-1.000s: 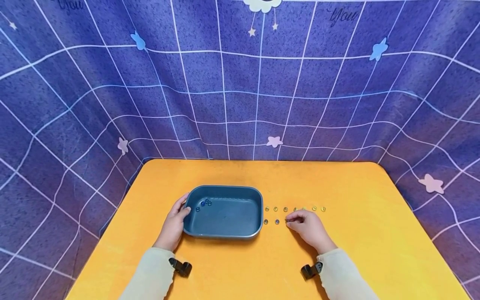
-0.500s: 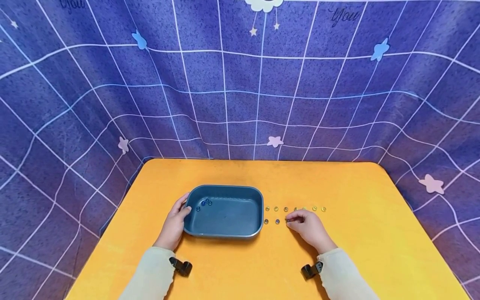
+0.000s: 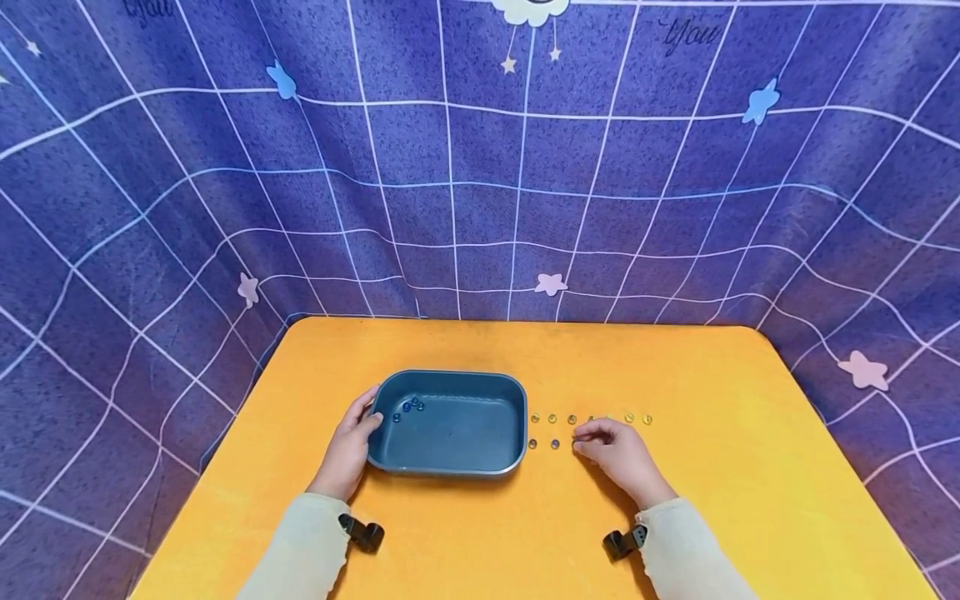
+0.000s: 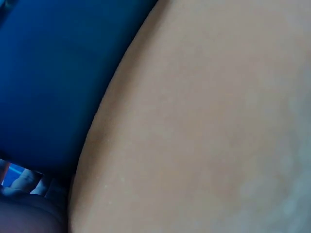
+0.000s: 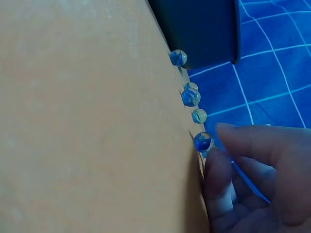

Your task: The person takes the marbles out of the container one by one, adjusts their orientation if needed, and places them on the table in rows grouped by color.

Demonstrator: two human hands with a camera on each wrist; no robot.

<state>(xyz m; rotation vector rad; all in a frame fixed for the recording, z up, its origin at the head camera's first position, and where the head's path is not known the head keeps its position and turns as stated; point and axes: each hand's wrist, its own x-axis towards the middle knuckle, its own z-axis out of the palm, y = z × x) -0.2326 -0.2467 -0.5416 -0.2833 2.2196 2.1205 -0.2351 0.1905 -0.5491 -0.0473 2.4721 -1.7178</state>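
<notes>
The left hand (image 3: pixel 347 442) steadied the tub (image 3: pixel 450 442) at its left end, the thumb hooked over the rim and the other fingers against the outer wall; that grip probably kept the tub from sliding on the table (image 3: pixel 450 533). Four small marbles (image 3: pixel 407 407) lay in the tub, bunched toward its left end near the far corner, perhaps because they had nothing to hold them apart.

The right hand (image 3: pixel 622 454) hovered low over the table, to the right of the tub. Its thumb and index finger were bent and slightly parted, with a blue marble (image 5: pixel 203 141) at their tips; whether they pinched it, barely touched it or stood just clear could not be told. That marble lined up with the near row (image 3: pixel 555 444), where two others sat spaced apart. Beyond stretched the far row (image 3: pixel 572 419), seven marbles long and partly behind the hand. Both rows began just beside the tub's right wall, seemingly using it as a starting edge, and the gaps looked deliberate, since round glass would not settle so evenly by chance.
</notes>
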